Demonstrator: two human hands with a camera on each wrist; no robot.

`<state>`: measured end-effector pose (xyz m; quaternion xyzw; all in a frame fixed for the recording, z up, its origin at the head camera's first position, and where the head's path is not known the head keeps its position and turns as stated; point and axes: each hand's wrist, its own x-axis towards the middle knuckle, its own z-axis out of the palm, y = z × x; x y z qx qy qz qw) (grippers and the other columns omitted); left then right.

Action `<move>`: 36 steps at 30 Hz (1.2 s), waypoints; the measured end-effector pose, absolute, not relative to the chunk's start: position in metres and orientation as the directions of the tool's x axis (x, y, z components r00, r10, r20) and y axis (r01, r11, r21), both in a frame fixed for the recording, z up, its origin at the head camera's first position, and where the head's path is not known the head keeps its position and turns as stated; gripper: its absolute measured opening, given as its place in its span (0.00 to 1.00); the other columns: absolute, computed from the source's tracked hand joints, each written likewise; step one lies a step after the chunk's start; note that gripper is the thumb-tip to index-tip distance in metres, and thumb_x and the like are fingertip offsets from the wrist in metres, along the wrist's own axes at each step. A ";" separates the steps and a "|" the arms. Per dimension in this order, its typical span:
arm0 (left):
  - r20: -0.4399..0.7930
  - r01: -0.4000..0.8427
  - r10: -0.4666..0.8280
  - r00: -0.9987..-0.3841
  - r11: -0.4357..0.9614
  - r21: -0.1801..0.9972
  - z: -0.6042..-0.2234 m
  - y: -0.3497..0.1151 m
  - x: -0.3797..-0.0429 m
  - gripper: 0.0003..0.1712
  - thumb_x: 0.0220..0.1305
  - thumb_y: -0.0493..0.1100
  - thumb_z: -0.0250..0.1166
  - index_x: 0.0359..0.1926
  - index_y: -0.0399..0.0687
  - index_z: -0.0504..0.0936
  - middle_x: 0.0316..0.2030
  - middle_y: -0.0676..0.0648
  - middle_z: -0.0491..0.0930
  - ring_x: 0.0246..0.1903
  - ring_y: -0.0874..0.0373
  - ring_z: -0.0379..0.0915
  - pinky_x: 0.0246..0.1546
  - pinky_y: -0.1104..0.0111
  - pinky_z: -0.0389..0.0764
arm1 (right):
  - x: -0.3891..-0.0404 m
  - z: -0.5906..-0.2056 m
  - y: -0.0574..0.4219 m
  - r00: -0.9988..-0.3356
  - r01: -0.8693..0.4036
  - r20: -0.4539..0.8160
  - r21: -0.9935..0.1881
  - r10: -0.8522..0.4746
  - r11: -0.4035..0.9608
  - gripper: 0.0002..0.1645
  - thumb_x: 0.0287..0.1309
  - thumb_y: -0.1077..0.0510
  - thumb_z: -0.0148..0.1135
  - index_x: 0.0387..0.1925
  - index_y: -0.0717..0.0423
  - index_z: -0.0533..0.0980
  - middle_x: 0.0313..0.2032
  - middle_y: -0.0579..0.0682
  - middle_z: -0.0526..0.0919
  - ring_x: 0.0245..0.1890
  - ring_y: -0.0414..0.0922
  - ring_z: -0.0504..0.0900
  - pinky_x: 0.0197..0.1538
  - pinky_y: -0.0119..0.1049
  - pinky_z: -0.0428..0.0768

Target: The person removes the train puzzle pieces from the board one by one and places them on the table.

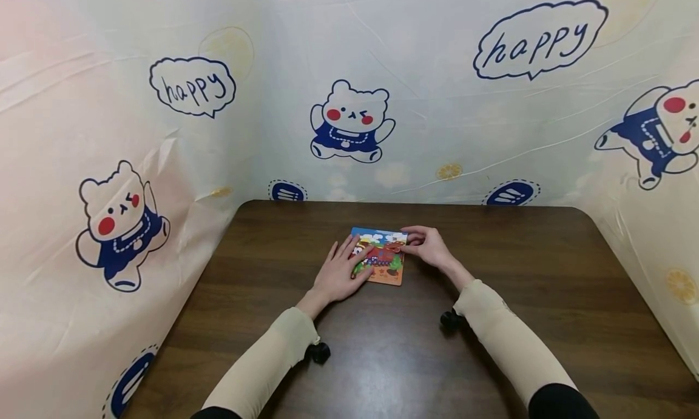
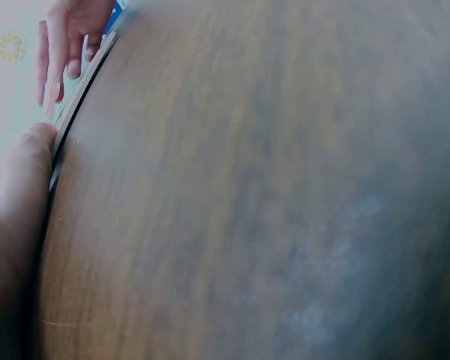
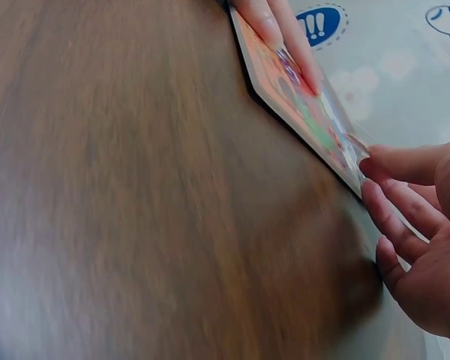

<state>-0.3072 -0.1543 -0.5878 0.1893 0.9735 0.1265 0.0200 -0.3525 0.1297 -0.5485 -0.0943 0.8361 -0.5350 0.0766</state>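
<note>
Head | left hand [image 1: 343, 274] flat on board [image 1: 389, 277], 9 o'clock | right hand [image 1: 431, 248] pinches piece [image 1: 395, 247], 3 o'clock | best held level

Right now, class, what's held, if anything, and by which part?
The right hand pinches a small piece by its edge, at the right side of the picture board; the left hand rests on the board.

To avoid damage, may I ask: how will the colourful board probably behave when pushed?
The board is probably stiff: it looks flat and unbent. Lying low, it would likely slide rather than tip, though the left hand on it may resist.
</note>
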 end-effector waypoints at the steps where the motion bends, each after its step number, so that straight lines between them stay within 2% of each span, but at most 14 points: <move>1: 0.010 0.364 0.374 -0.927 0.896 0.255 -0.588 -0.154 -0.307 0.42 0.79 0.76 0.47 0.87 0.75 0.59 0.91 0.51 0.45 0.91 0.51 0.36 0.90 0.43 0.40 | -0.352 -0.549 0.133 -0.970 -0.075 -0.027 -0.913 -0.242 0.402 0.28 0.70 0.66 0.73 0.69 0.66 0.80 0.51 0.68 0.87 0.47 0.51 0.83 0.46 0.28 0.78; 6: 0.039 0.377 0.380 -0.924 0.891 0.252 -0.590 -0.154 -0.307 0.41 0.80 0.75 0.48 0.87 0.74 0.60 0.91 0.51 0.47 0.91 0.51 0.38 0.90 0.42 0.43 | -0.351 -0.550 0.155 -0.968 -0.065 -0.031 -0.927 -0.250 0.368 0.29 0.70 0.66 0.73 0.69 0.69 0.79 0.50 0.69 0.87 0.43 0.44 0.83 0.43 0.24 0.79; 12: 0.068 0.391 0.387 -0.920 0.885 0.252 -0.589 -0.155 -0.307 0.41 0.80 0.75 0.49 0.87 0.73 0.61 0.90 0.50 0.49 0.91 0.50 0.41 0.90 0.41 0.45 | -0.346 -0.549 0.183 -0.966 -0.058 -0.039 -0.930 -0.254 0.363 0.30 0.70 0.65 0.73 0.70 0.69 0.78 0.49 0.68 0.87 0.40 0.36 0.81 0.44 0.22 0.79; 17: 0.074 0.390 0.384 -0.920 0.883 0.261 -0.589 -0.155 -0.306 0.41 0.80 0.74 0.50 0.86 0.72 0.62 0.90 0.49 0.50 0.91 0.50 0.42 0.90 0.42 0.44 | -0.341 -0.546 0.206 -0.965 -0.040 -0.054 -0.938 -0.258 0.343 0.31 0.70 0.66 0.73 0.70 0.71 0.77 0.46 0.61 0.89 0.38 0.31 0.82 0.43 0.22 0.81; 21: 0.060 0.377 0.375 -0.925 0.887 0.266 -0.589 -0.155 -0.306 0.41 0.80 0.75 0.49 0.86 0.73 0.62 0.90 0.50 0.49 0.91 0.50 0.40 0.90 0.43 0.43 | -0.337 -0.545 0.223 -0.965 -0.028 -0.064 -0.939 -0.254 0.344 0.32 0.69 0.66 0.73 0.70 0.72 0.76 0.45 0.58 0.89 0.38 0.31 0.82 0.43 0.22 0.80; 30: 0.056 0.376 0.375 -0.925 0.890 0.257 -0.590 -0.154 -0.306 0.41 0.80 0.75 0.49 0.86 0.72 0.63 0.90 0.50 0.50 0.91 0.50 0.41 0.90 0.43 0.43 | -0.335 -0.547 0.256 -0.969 -0.014 -0.081 -0.926 -0.235 0.377 0.33 0.72 0.64 0.72 0.72 0.73 0.74 0.49 0.61 0.90 0.40 0.30 0.83 0.43 0.21 0.81; 36: 0.057 0.373 0.371 -0.927 0.890 0.263 -0.591 -0.155 -0.306 0.41 0.79 0.76 0.49 0.87 0.73 0.62 0.90 0.50 0.50 0.91 0.50 0.40 0.90 0.42 0.43 | -0.335 -0.546 0.271 -0.968 -0.016 -0.073 -0.937 -0.241 0.349 0.33 0.70 0.67 0.72 0.71 0.77 0.73 0.42 0.51 0.91 0.37 0.29 0.84 0.43 0.20 0.82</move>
